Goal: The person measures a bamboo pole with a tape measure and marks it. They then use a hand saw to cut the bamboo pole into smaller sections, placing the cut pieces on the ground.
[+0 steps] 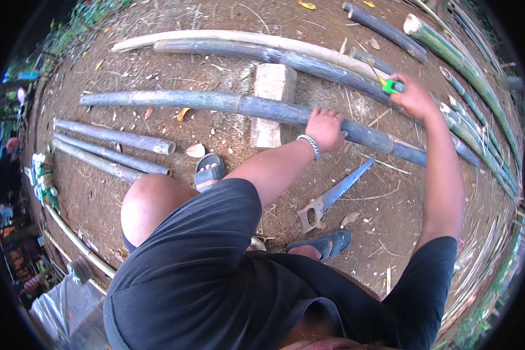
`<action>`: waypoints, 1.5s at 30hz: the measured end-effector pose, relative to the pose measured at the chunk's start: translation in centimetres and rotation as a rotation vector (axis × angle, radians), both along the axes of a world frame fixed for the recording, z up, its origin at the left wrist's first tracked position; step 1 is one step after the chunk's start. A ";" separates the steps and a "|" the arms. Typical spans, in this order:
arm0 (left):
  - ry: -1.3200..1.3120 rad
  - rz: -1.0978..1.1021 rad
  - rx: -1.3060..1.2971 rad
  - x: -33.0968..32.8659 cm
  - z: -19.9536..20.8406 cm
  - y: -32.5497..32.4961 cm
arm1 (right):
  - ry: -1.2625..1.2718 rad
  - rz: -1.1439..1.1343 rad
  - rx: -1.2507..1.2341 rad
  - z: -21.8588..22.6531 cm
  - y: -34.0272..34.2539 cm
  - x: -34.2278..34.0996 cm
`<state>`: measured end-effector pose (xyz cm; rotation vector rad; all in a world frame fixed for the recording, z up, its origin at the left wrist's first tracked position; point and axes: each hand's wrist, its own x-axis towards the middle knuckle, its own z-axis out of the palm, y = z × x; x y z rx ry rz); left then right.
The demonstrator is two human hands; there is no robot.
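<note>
Head view: a person crouches over a long bamboo pole (239, 105) lying across a pale brick (272, 102) on bare ground.
Left hand (325, 128): fingers curled down over the pole, pressing it.
Right hand (413, 96): fingers pinching a green tape measure (392, 87), yellow tape running far along the pole.
Progress: measuring seems under way; the pole looks whole, cutting not yet started.
Saw (332, 195): lies unused, near right, between the sandals.
Cut pieces (114, 149): short lengths, left.
Packages: green-and-white bundle (42, 178) at left edge; clear plastic bag (70, 306), near left.

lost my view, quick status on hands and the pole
Left hand gripping the bamboo pole lying across a brick. Right hand holds a tape measure. Saw lies on ground.
</note>
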<state>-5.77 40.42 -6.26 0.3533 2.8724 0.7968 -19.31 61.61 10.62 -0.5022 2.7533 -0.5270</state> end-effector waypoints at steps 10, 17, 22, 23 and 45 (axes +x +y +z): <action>-0.138 -0.141 -0.171 -2.0 3.3 0.0 | 0.183 -0.364 -0.022 -2.1 16.0 10.3; -0.184 -0.247 -0.241 -2.9 3.0 -0.3 | -0.479 -0.831 0.308 -15.8 30.4 31.2; -0.125 -0.262 -0.287 -2.9 2.4 -1.5 | -0.292 -0.857 0.603 -24.5 24.7 36.2; -0.106 -0.286 -0.267 -3.1 2.2 -0.2 | -0.158 -0.873 0.694 -25.8 25.1 37.7; -0.087 -0.264 -0.333 -3.5 1.5 -0.4 | -0.236 -0.616 0.173 -26.4 -8.6 44.4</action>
